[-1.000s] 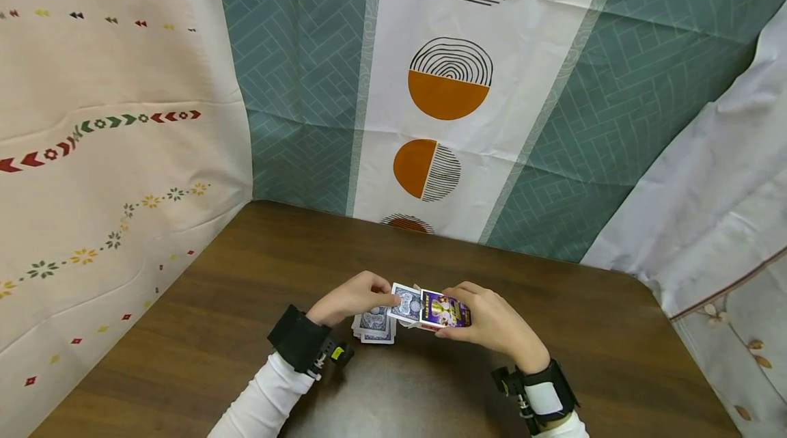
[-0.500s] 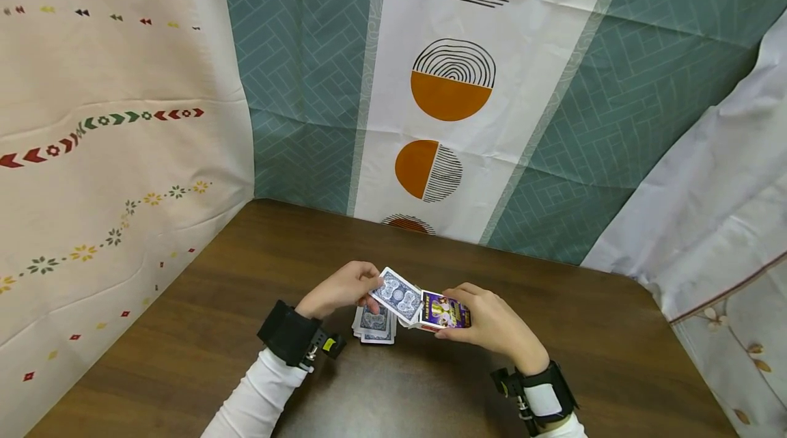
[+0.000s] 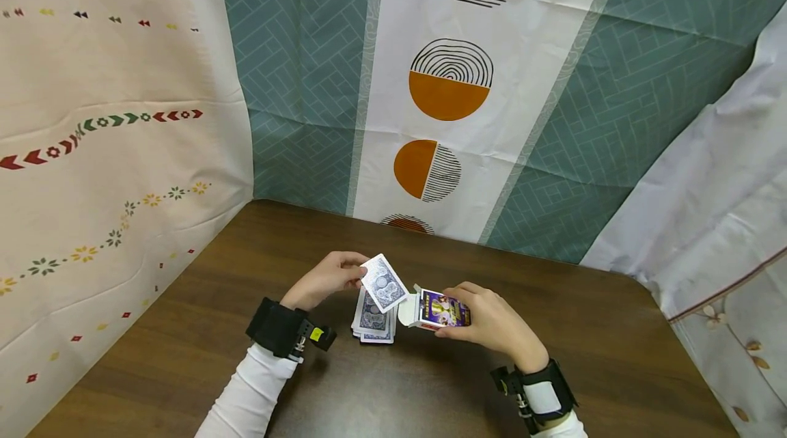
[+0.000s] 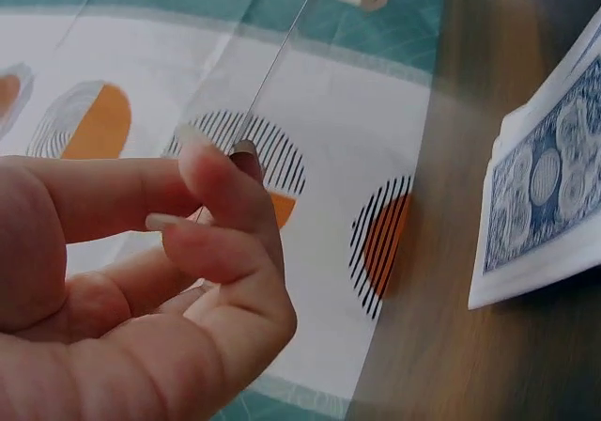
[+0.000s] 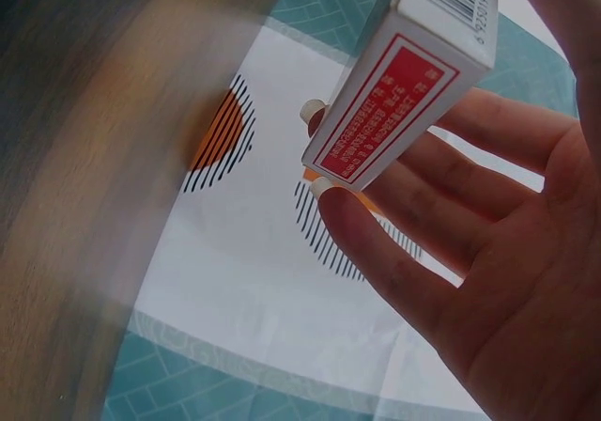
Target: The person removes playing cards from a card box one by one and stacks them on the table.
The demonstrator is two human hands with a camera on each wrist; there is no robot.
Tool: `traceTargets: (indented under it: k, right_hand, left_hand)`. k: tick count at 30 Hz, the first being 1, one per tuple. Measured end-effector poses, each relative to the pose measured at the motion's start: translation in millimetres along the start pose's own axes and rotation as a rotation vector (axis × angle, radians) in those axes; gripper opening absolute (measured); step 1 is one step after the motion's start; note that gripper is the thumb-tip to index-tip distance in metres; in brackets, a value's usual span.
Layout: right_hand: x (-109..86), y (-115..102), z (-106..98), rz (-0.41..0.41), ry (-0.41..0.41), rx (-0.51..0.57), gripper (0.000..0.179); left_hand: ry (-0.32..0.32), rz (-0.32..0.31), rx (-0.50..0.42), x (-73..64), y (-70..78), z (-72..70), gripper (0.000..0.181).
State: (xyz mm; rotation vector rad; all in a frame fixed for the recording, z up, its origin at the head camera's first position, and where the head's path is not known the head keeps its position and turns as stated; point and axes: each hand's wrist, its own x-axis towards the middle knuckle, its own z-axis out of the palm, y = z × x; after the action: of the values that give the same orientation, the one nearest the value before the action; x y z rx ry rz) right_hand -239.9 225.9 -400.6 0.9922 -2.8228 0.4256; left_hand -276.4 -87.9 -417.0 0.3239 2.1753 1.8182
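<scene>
A blue-backed playing card (image 3: pixel 384 283) is pinched by its upper left corner in my left hand (image 3: pixel 328 277). In the left wrist view that card shows edge-on as a thin line, with the left thumb and fingers (image 4: pixel 254 280) closed on its end. Below it on the table lies a loose stack of playing cards (image 3: pixel 371 318), partly covered by the held card in the head view. My right hand (image 3: pixel 492 318) grips a purple card box (image 3: pixel 447 310), its flap raised at the left end. The box's white side with a red label (image 5: pixel 385 111) faces the right wrist camera.
The brown wooden table (image 3: pixel 295 240) runs back to a green and white curtain (image 3: pixel 449 103). A cream embroidered cloth (image 3: pixel 111 171) hangs on the left and a white cloth (image 3: pixel 725 219) on the right.
My left hand has drawn the card out of the box, moving left and up, and the card has turned. The right hand and box have stayed in place.
</scene>
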Motion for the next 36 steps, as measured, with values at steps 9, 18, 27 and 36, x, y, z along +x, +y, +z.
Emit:
traceTargets:
  k: [9, 18, 27, 36]
  right_hand:
    - [-0.4, 2, 1, 0.015, -0.009, 0.007, 0.063]
    - [0.2, 2, 0, 0.023, -0.017, 0.019, 0.062]
    - [1.4, 3, -1, 0.039, -0.035, 0.017, 0.064]
    - [0.9, 2, 2, 0.053, -0.049, 0.021, 0.063]
  left_hand:
    - [0.251, -0.121, 0.174, 7.6, -15.3, -5.0, 0.019]
    - [0.313, -0.178, 0.301, 15.5, -32.1, 15.4, 0.012]
    - [0.36, -0.15, 0.424, 15.6, -37.8, 21.8, 0.012]
    - [0.375, -0.149, 0.508, 16.4, -43.0, 23.8, 0.014]
